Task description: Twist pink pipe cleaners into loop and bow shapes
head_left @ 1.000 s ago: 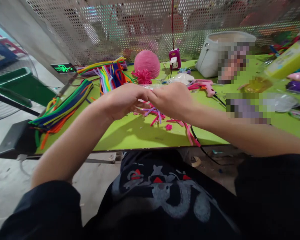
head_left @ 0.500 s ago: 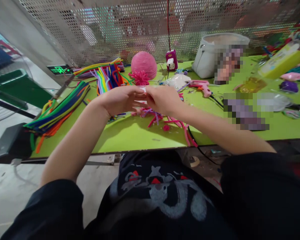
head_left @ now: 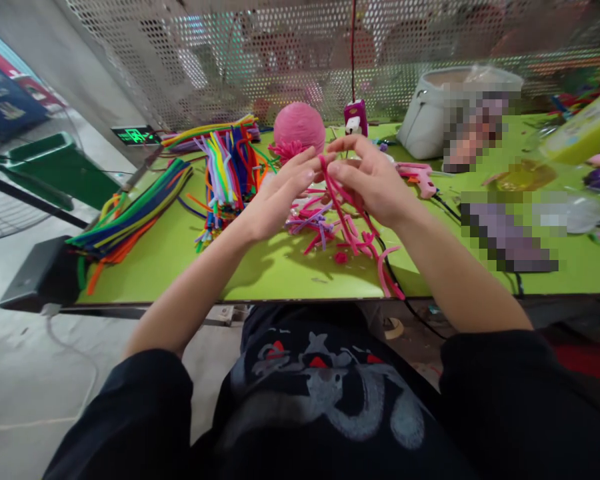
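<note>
Right hand [head_left: 377,180] pinching pink fuzzy stems [head_left: 336,200] over a lime-green table [head_left: 260,280], left hand [head_left: 277,203] nearly straight-fingered at their top, its hold unclear, fingertips partly covering a pink ball [head_left: 300,123], glue gun [head_left: 424,181] rightward, perforated screen [head_left: 280,53] behind, green bin [head_left: 60,170] on grey floor [head_left: 30,373] leftward

Left grip [head_left: 281,197] and right grip [head_left: 375,179] (the latter more curled) close together, 2 bare forearms [head_left: 196,285] slanted inward.

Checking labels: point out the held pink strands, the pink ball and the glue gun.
Pink strands [head_left: 333,193]: head view, on the hanging length.
Pink ball [head_left: 299,125]: head view, middle of its front.
Glue gun [head_left: 422,177]: head view, body near the handle.
</note>
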Demonstrator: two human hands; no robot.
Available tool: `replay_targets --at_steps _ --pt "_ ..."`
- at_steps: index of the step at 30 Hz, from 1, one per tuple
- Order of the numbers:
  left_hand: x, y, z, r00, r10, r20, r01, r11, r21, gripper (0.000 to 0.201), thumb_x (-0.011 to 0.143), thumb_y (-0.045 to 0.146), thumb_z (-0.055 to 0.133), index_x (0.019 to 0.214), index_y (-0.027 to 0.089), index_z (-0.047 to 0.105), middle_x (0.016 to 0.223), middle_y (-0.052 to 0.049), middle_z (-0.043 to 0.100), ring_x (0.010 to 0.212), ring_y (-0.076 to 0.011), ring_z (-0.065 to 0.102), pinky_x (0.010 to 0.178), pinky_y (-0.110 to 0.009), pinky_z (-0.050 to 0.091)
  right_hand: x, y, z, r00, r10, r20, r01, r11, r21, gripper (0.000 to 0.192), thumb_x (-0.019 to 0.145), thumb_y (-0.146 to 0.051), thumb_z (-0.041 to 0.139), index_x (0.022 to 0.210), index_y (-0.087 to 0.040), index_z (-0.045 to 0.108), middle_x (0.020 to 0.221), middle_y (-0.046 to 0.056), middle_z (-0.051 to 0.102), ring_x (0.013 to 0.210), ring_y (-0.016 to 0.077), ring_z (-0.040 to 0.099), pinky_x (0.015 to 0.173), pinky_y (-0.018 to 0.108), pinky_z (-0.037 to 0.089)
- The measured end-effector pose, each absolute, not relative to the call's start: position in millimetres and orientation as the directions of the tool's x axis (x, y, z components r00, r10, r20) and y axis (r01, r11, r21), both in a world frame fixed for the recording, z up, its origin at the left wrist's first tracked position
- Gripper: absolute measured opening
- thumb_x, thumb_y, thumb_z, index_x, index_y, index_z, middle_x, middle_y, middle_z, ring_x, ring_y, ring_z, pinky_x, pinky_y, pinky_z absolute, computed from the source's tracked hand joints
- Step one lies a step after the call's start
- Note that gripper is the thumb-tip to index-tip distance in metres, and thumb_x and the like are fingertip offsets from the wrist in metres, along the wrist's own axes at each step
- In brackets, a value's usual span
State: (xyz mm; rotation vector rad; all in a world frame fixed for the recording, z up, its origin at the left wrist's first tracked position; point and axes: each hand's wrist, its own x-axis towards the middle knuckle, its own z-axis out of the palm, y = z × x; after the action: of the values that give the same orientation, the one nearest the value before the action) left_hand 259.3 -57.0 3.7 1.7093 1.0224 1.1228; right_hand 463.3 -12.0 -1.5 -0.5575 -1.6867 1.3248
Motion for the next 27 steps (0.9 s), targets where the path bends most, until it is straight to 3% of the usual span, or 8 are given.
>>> replay_targets --at_steps 3,6,12,15,21,27 --pt "254.1 -63.3 2.9 0.404 0.857 0.32 0.254 -0.441 0.861 0.062 0.105 0.072 0.054 0.145 0.03 0.076 0.182 0.0 0.045 0.17 -0.0397 0.041 0.139 -0.056 0.041 460.2 -18.0 -0.1 -0.56 0.73 0.393 -0.274 0.285 -0.919 0.039 0.088 -0.047 0.088 0.108 -0.022 0.066 0.091 -0.001 0.075 0.078 0.0153 0.072 0.073 0.03 0.063" --pt "253.5 -72.0 4.9 0.43 0.84 0.331 0.274 -0.471 0.839 0.058 0.109 0.066 0.05 0.143 0.028 0.077 0.182 0.002 0.044 0.173 -0.0377 0.038 0.141 -0.054 0.04 458.6 -24.7 2.2 -0.525 0.756 0.391 -0.266 0.29 -0.919 0.023 0.089 -0.036 0.084 0.098 -0.02 0.07 0.085 0.0 0.073 0.07 0.0132 0.068 0.068 0.029 0.06" --pt "257.3 -84.4 10.2 0.392 0.805 0.445 0.288 -0.567 0.772 0.048 0.104 0.069 0.061 0.113 0.03 0.088 0.171 0.0 0.059 0.167 -0.0352 0.046 0.145 -0.058 0.031 463.3 -33.6 9.9 -0.536 0.77 0.346 -0.188 0.291 -0.938 0.022 0.082 -0.027 0.079 0.088 -0.024 0.058 0.072 -0.004 0.061 0.063 0.0127 0.056 0.058 0.027 0.046" --pt "257.0 -87.5 10.9 0.425 0.78 0.46 0.328 -0.606 0.725 0.047 0.104 0.069 0.06 0.105 0.032 0.089 0.166 -0.001 0.063 0.158 -0.034 0.056 0.141 -0.06 0.036 465.1 -35.3 12.3 -0.587 0.717 0.376 -0.173 0.342 -0.924 0.023 0.074 -0.022 0.076 0.083 -0.024 0.055 0.07 -0.006 0.054 0.061 0.0109 0.048 0.056 0.026 0.042" --pt "253.8 -89.4 7.4 0.521 0.717 0.463 0.316 -0.665 0.676 0.042 0.104 0.061 0.065 0.1 0.028 0.091 0.16 -0.009 0.068 0.151 -0.0334 0.063 0.134 -0.053 0.046 468.0 -37.2 14.1 -0.759 0.58 0.295 -0.154 0.281 -0.947 0.018 0.071 -0.015 0.069 0.078 -0.023 0.054 0.067 -0.007 0.055 0.055 0.0086 0.049 0.05 0.023 0.037" --pt "254.0 -96.4 3.3 0.47 0.742 0.478 0.319 -0.648 0.692 0.033 0.103 0.054 0.069 0.105 0.031 0.092 0.158 -0.007 0.071 0.146 -0.0315 0.067 0.131 -0.053 0.049 467.3 -36.9 12.0 -0.769 0.563 0.303 -0.17 0.277 -0.946 0.019 0.067 -0.013 0.062 0.076 -0.024 0.049 0.065 -0.008 0.048 0.054 0.0074 0.043 0.049 0.022 0.035"
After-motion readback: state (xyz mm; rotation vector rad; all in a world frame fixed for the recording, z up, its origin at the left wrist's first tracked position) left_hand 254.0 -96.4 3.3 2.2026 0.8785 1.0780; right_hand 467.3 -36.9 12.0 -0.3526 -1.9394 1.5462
